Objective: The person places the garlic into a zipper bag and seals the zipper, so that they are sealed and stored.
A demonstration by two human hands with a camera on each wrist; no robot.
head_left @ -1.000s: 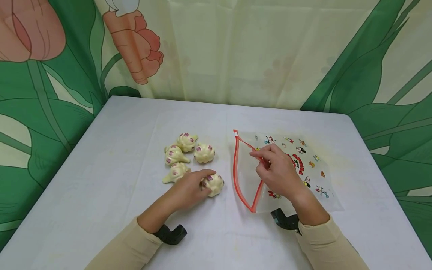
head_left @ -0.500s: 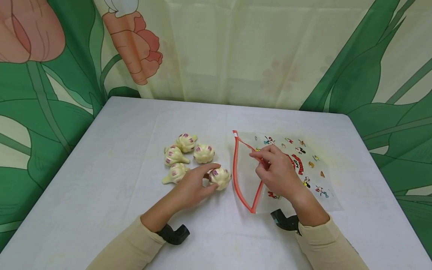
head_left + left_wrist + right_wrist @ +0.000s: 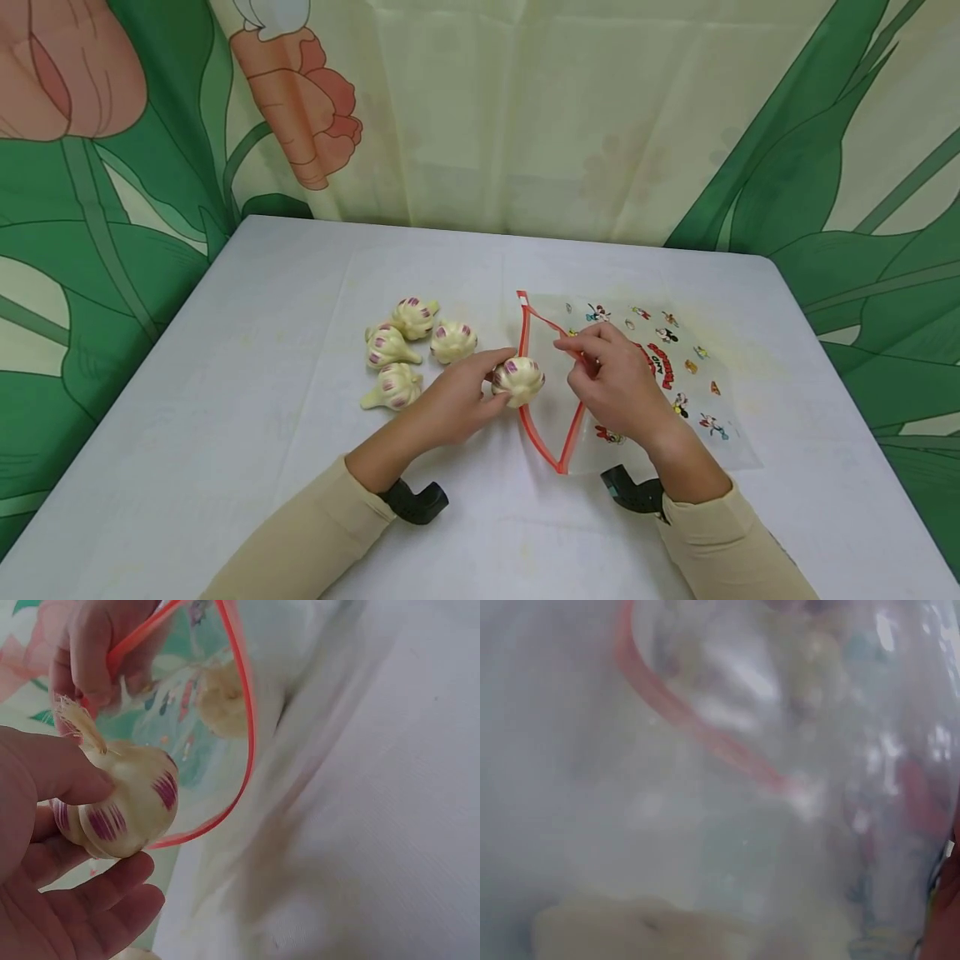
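Note:
My left hand (image 3: pixel 456 407) grips a garlic bulb (image 3: pixel 519 382), white with purple streaks, between thumb and fingers. In the head view the bulb overlaps the red-edged mouth of a clear zip bag (image 3: pixel 738 425) printed with cartoon figures. My right hand (image 3: pixel 622 379) pinches the bag's upper red edge, and the mouth gapes wide. In the left wrist view the held bulb (image 3: pixel 131 799) shows its stringy root tuft, and a pale round thing (image 3: pixel 223 701) shows through the bag's plastic. The right wrist view is blurred by plastic, with the red strip (image 3: pixel 697 727) crossing it.
Several more garlic bulbs (image 3: pixel 453 342) lie clustered left of the bag on the white-covered table (image 3: pixel 300 500). A curtain (image 3: pixel 540 108) printed with large flowers and leaves hangs behind the table's far edge.
My left hand has carried the garlic bulb rightward and slightly away from me, from near the other bulbs to the bag's mouth. The right hand keeps its pinch and place.

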